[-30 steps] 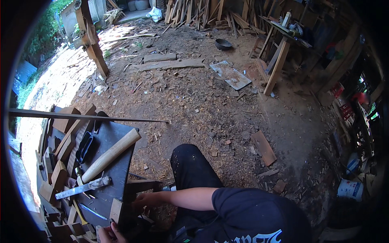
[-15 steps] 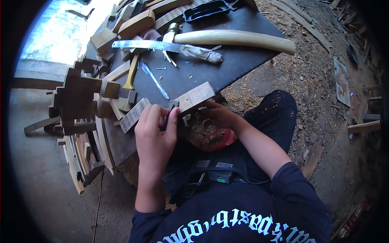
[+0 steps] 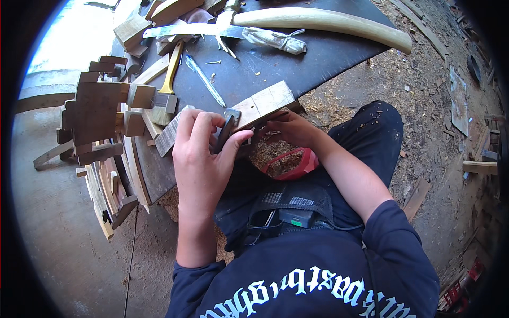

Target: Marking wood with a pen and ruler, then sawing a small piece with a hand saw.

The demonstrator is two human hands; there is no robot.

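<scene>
A squared wooden block (image 3: 268, 100) with pencil-like lines across it lies along the near edge of the dark table. A dark metal clamp (image 3: 229, 123) sits over its middle, one end resting on the top face. My left hand (image 3: 199, 151) is closed on the clamp, thumb on one side and fingers on the other. Below the block's right part is my right hand (image 3: 291, 130), fingers curled by a dark piece under the wood; what they grip is partly hidden. A clear pen (image 3: 205, 82) lies on the table just beyond the block.
Farther back lie a saw (image 3: 193, 31) with a cloth-wrapped handle and a hammer (image 3: 318, 20) with a thick pale handle. A yellow-handled brush (image 3: 170, 74) and stacked wood pieces (image 3: 101, 108) are at left. A red object (image 3: 297, 163) is below my right hand. Shavings (image 3: 339, 90) cover the floor.
The view has shifted, so the table and tools appear higher. My left thumb has moved a little away from the clamp's top, showing more of the clamp. Right hand stays under the block.
</scene>
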